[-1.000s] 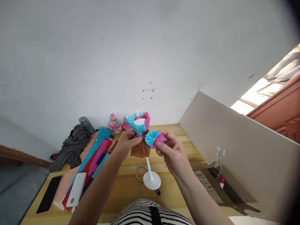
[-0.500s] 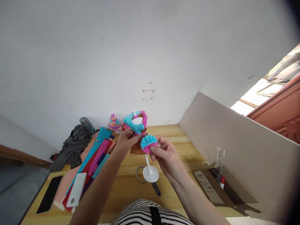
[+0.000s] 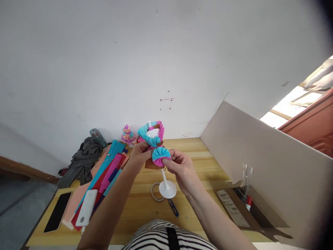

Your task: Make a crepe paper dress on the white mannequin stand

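My left hand (image 3: 139, 154) is closed around a small white dress-form stand (image 3: 168, 190), tilted away from me and wrapped in ruffled blue, pink and brown crepe paper (image 3: 149, 137). Its round base points toward me. Between the thumb and fingers of my right hand (image 3: 180, 166) is a pleated paper rosette (image 3: 160, 154), blue on top and pink below. The rosette is up against the brown paper and my left fingertips, hiding part of both. Whether it is attached there I cannot tell.
Crepe paper strips (image 3: 114, 163), a white power bank (image 3: 86, 207) and a phone (image 3: 57, 211) lie left. Behind are a decorated figure (image 3: 128, 136), striped cloth (image 3: 85, 159) and a bottle (image 3: 98, 137). A blue cutter (image 3: 173, 207) lies near me; a cardboard box (image 3: 256, 215) stands right.
My right hand has moved slightly left with the rosette, bringing it closer to my left fingers and over the brown paper. My left hand keeps its hold on the stand.
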A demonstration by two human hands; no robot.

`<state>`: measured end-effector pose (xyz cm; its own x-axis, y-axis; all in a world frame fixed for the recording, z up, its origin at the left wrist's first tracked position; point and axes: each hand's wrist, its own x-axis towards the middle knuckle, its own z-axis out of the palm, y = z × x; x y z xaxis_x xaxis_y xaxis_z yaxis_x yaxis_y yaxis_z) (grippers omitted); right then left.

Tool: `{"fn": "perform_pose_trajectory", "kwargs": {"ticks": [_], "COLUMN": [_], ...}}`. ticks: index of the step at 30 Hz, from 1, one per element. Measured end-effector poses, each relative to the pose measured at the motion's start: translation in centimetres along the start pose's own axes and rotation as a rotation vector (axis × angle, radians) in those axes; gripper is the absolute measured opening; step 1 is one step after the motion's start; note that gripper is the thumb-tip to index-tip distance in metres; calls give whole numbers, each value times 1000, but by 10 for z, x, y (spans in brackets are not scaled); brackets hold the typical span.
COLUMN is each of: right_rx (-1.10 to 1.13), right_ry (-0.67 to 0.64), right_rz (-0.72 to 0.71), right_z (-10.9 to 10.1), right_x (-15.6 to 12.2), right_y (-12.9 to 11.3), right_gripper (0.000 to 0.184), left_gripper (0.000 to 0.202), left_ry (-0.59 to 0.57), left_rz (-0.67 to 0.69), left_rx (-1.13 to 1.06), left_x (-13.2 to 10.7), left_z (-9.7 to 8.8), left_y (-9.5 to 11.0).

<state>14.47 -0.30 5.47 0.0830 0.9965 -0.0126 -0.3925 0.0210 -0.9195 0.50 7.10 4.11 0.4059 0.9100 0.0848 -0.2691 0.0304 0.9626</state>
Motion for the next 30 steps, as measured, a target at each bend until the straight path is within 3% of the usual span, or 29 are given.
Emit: {"fn": "perform_pose_trajectory", "kwargs": {"ticks": [6,30], "right_rx": [21,49], "right_ry": [-12,33], "right_rz": [44,75], "right_z": [-6,-3], "right_x": [2,3], "right_y": [2,5], "right_gripper": [28,32], "left_gripper": [30,26], "left_ry": [74,62], "left_rz": [-36,-45], "left_rx": [-45,-49], "left_x": [0,0], "left_z": [-3,-4], "left_y": [0,-2]}}
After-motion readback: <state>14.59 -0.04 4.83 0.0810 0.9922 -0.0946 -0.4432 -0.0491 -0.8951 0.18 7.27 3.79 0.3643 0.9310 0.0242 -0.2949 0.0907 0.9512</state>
